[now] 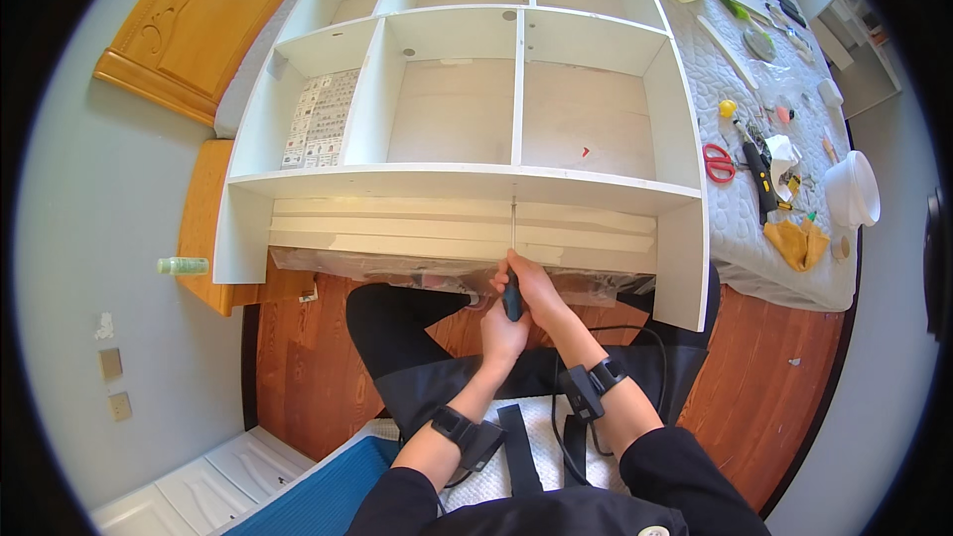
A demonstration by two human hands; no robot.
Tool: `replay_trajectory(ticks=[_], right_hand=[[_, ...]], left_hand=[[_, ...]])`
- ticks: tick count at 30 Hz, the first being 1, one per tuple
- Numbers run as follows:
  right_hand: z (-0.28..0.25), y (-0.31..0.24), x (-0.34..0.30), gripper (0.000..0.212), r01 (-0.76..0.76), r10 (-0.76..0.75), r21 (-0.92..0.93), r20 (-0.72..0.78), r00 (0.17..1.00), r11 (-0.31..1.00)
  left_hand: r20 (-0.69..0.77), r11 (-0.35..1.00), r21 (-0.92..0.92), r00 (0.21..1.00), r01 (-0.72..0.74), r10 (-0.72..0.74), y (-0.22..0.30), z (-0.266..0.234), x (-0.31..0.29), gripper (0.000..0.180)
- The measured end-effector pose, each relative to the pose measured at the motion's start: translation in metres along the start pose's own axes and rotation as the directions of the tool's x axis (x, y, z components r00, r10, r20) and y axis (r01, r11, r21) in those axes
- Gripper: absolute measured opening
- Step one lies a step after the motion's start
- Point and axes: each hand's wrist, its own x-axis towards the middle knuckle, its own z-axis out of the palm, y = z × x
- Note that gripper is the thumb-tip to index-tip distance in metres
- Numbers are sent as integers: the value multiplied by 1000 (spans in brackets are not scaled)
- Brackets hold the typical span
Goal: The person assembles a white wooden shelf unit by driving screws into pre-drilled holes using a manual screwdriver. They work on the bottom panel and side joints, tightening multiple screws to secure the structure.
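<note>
Both my hands are on a screwdriver (512, 300) with a dark handle and a long thin metal shaft. My right hand (537, 290) is closed round the upper part of the handle and the base of the shaft. Just below it, my left hand (501, 332) closes on the handle's lower end. The shaft points away from me, and its tip meets the outer face of a white shelf board (437, 182) near its middle. Any screw at the tip is too small to make out. That board belongs to a white compartmented shelf unit (520, 89) lying in front of me.
A quilted mattress (784, 258) on the right carries red scissors (718, 164), a black power tool (759, 182), a white bowl (852, 190) and a yellow cloth (797, 243). A printed sheet (321, 119) lies in one compartment. Left stands a wooden headboard (199, 20); a black cable (660, 337) loops near my leg.
</note>
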Motion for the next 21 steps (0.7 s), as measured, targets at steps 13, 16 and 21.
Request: replay_trajectory(ticks=[13,16,21], right_hand=[[-6,-4,-11,26,-4,29,-124,198,980,992],[6,1,-10,28,122,-93,-243,127,988,962],[-9,-21,-26,28,165,-96,-263,256,962,951]], left_hand=[[266,827,-331,886,454,-379,1,-20,14,11],[-45,972,-222,995,79,-91,3,-8,19,9],[789,386,-523,603,759,-118,-2,-29,26,28]])
